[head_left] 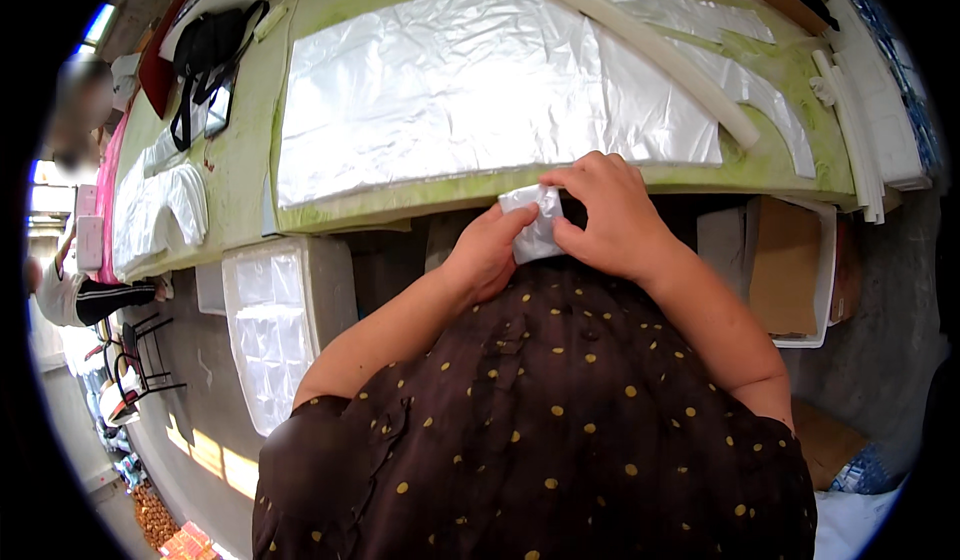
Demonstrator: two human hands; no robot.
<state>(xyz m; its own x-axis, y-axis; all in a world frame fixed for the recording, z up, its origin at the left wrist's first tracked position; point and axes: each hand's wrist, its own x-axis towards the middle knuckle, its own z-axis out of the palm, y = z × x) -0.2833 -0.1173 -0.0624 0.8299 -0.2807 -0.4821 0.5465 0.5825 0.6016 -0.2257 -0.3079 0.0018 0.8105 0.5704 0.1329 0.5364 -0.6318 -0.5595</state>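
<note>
Just in front of my body, at the table's near edge, I hold a small folded packet of thin, shiny whitish plastic film (533, 222). My left hand (488, 250) pinches its left side, thumb across the face. At the right, my right hand (608, 218) is curled with thumb and forefinger on the packet's right edge and upper corner. Beyond both hands, a wide stack of silvery-white plastic sheeting (450, 90) lies on the greenish table (265, 80). A long pale rod or tube (655, 60) rests slantwise over the stack's right part.
Left of me stands a clear plastic bin (268, 325) with folded packets. A white box with cardboard (795, 270) sits below the table at right. On the table are a black bag (215, 50), a phone (218, 110) and more white plastic (160, 210). Another person (62, 295) is at far left.
</note>
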